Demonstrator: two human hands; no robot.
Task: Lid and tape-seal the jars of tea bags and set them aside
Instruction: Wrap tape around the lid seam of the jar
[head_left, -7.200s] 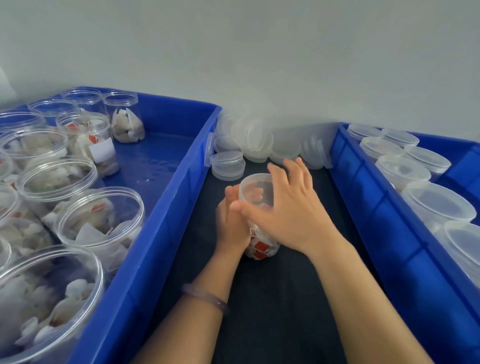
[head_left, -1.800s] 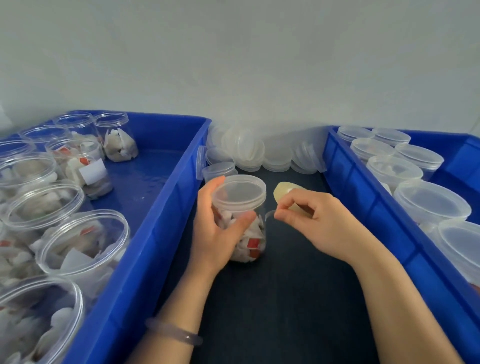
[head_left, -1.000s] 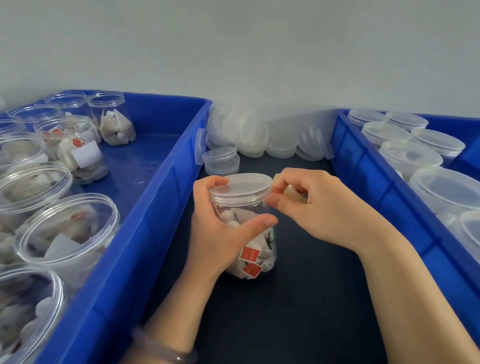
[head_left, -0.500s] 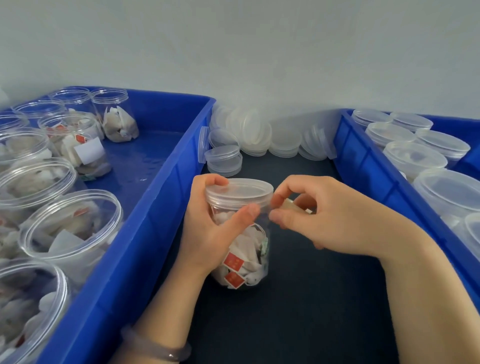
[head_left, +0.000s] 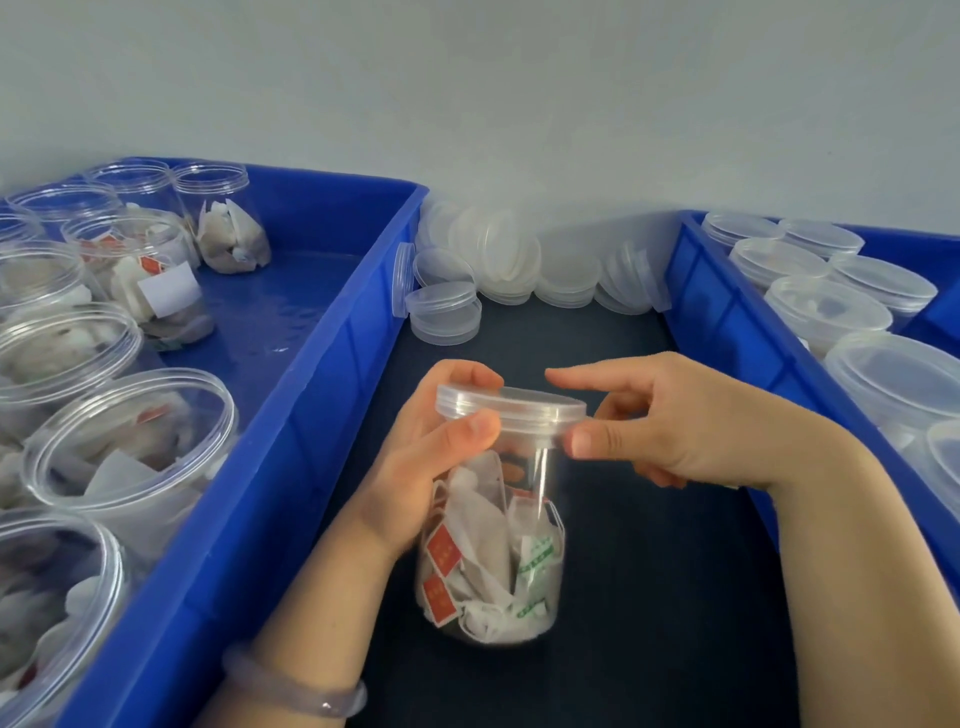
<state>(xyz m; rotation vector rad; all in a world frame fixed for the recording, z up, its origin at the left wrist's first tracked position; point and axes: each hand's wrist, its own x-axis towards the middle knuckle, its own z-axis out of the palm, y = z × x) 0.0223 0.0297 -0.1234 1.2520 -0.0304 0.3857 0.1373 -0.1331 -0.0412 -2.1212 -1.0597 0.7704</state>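
Head view: nearest is the left wrist with a pale bangle (head_left: 311, 693). The left hand (head_left: 415, 467) is wrapped around the upper part of a clear jar (head_left: 493, 561) holding tea bags (head_left: 483, 566), thumb pressed just under the lid (head_left: 511, 408). The jar is tilted, its base toward the person, over the dark surface (head_left: 649, 597) between the hands' forearms. The right hand (head_left: 670, 426) pinches the lid's right edge, thumb on the rim, forefinger stretched over the top; whether it holds tape cannot be told. Left of the left hand, a blue bin (head_left: 311, 395) holds open jars (head_left: 130, 441). Right of the right hand, another blue bin (head_left: 727, 332) holds lidded jars (head_left: 826, 312). Beyond both hands, loose lids (head_left: 519, 260) lie piled.
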